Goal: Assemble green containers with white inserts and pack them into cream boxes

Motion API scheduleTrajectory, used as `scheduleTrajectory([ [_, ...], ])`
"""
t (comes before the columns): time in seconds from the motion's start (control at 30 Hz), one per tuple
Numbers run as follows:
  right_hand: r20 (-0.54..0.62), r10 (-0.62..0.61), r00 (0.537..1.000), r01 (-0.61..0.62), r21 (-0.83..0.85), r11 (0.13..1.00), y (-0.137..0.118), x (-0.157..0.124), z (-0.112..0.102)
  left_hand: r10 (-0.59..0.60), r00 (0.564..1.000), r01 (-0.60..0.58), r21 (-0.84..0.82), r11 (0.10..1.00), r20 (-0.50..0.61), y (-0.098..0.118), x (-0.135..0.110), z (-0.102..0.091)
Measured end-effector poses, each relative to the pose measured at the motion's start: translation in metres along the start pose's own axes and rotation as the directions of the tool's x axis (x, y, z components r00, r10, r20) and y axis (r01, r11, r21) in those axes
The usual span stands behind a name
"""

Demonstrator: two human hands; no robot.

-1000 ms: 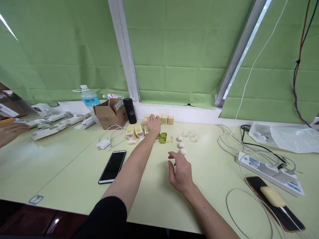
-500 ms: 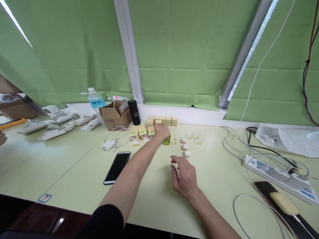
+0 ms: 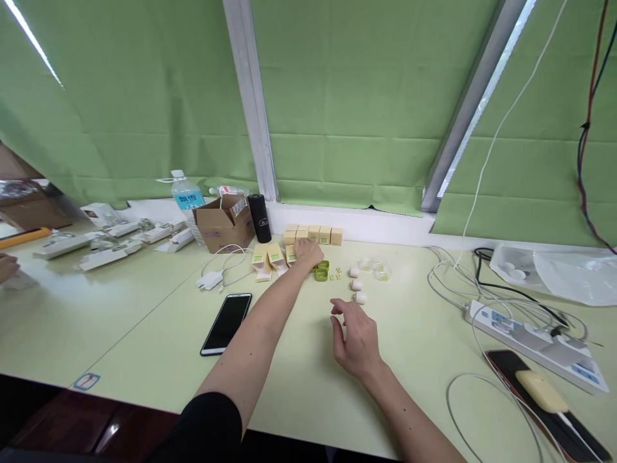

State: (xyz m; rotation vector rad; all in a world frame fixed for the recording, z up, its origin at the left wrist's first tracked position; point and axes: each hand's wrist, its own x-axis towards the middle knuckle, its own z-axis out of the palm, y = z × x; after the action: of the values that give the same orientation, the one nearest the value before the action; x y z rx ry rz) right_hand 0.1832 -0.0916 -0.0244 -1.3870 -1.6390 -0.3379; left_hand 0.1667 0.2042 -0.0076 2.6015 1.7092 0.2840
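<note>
My left hand (image 3: 308,253) reaches far across the pale green table (image 3: 144,315) and lies over small yellow boxes (image 3: 292,253), just in front of a row of yellow boxes (image 3: 313,235). Its fingers curl down; what they hold, if anything, is hidden. Green cases (image 3: 321,271) sit right beside it. My right hand (image 3: 355,337) hovers nearer me, fingers loosely apart, holding nothing. Three white oval pieces (image 3: 357,285) lie just beyond it.
A black phone (image 3: 227,314) lies left of my arm, with a white charger (image 3: 209,280), a cardboard box (image 3: 224,223), a black cylinder (image 3: 259,218) and a water bottle (image 3: 187,196) behind. A power strip (image 3: 530,334) and cables are at right. Another person's hand (image 3: 7,267) shows at far left.
My left hand drew back slightly from the green cases onto the small yellow boxes. My right hand stayed about where it was. The view shifted a little.
</note>
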Motion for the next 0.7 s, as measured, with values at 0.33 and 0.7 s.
scheduleTrajectory([
  [0.33, 0.015, -0.036, 0.999, 0.038, -0.088, 0.995, 0.006, -0.001, 0.001, 0.178, 0.980, -0.187, -0.102, 0.977, -0.087, -0.004, -0.048, -0.020],
  [0.7, 0.524, 0.353, 0.775, -0.170, -0.365, 0.915, 0.009, -0.005, 0.019, 0.363, 0.932, -0.363, -0.059, 0.930, -0.022, -0.037, -0.171, -0.016],
])
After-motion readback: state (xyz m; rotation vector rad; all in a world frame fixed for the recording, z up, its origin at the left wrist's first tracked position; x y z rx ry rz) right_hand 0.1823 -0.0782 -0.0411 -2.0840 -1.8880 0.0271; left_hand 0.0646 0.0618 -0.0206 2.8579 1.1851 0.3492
